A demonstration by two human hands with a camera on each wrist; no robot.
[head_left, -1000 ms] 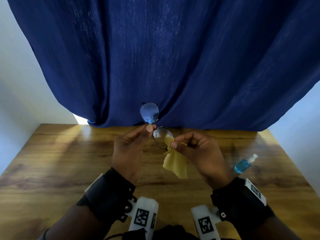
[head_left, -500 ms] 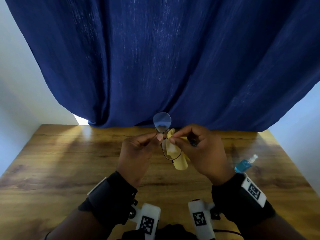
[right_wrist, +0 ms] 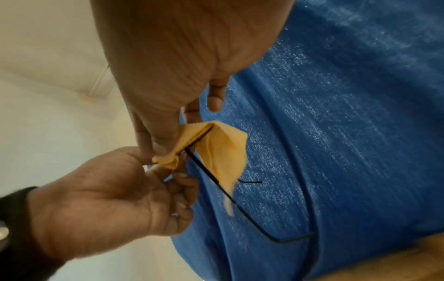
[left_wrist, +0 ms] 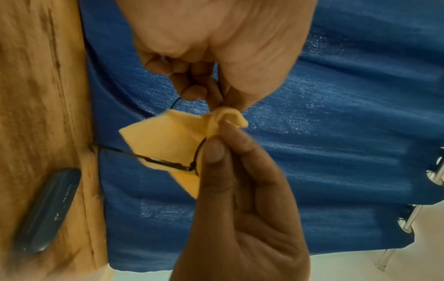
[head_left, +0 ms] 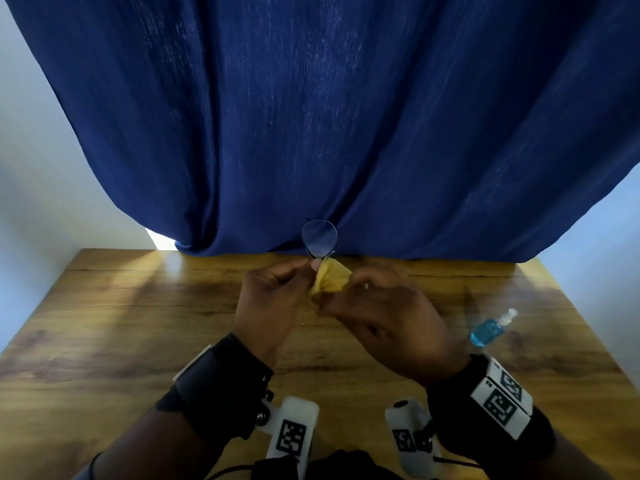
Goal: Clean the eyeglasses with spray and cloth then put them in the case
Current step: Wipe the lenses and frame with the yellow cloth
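Observation:
Thin black-framed eyeglasses (head_left: 319, 237) stand on end above the table, with one lens showing against the curtain. My left hand (head_left: 313, 266) pinches the frame near the bridge, just under that lens. The yellow cloth (head_left: 330, 280) is folded over the lower lens, and my right hand (head_left: 337, 292) pinches it there. In the left wrist view a temple arm (left_wrist: 163, 162) sticks out past the cloth (left_wrist: 168, 136). The right wrist view shows the cloth (right_wrist: 221, 152) wrapped round the rim, a temple (right_wrist: 216, 182) trailing down. The lower lens is hidden.
A small blue spray bottle (head_left: 491, 329) lies on the wooden table (head_left: 138, 323) to the right of my right wrist. A dark grey glasses case (left_wrist: 45, 209) lies shut on the table near the curtain. A blue curtain (head_left: 311, 116) hangs behind the table's far edge.
The glasses have turned from a slant to upright. My hands have come closer together, and the hanging cloth is now bunched round the lower lens between my right fingers.

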